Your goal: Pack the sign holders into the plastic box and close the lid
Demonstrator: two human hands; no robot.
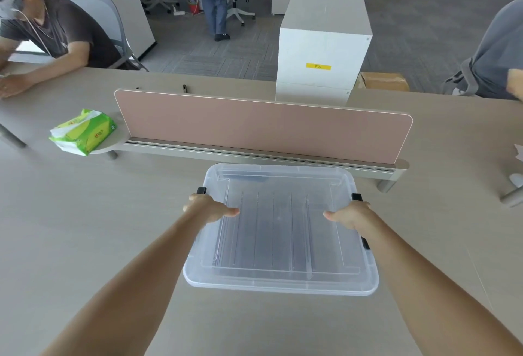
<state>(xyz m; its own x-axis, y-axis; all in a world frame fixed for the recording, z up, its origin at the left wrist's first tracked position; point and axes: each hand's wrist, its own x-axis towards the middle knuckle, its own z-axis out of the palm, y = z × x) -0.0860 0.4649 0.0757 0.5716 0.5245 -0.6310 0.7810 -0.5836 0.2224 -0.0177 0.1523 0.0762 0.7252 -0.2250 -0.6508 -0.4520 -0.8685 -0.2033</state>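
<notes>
Two bare forearms reach out over the pale wooden desk [85, 228] to a clear plastic box [280, 285] sitting square in front of the person. Its translucent lid [283, 183] is on top, and through it the clear sign holders [271, 231] show as a row of upright sheets standing side by side inside. The left hand [209, 208] clasps the box's left edge, thumb lying on the lid and the fingers curled over the side out of sight, just beside a black latch [201, 190]. The right hand [349, 212] mirrors it on the right edge, thumb on the lid, fingers wrapped down the side near another black latch [357, 197]. Just behind the box runs a pink desk divider [263, 126] on a metal rail. To the left of it lies a green pack of tissues [83, 132]. Across the desk a person in a dark shirt [62, 33] leans on their arms, and beyond the divider stands a white cabinet [322, 44] with a yellow label.
</notes>
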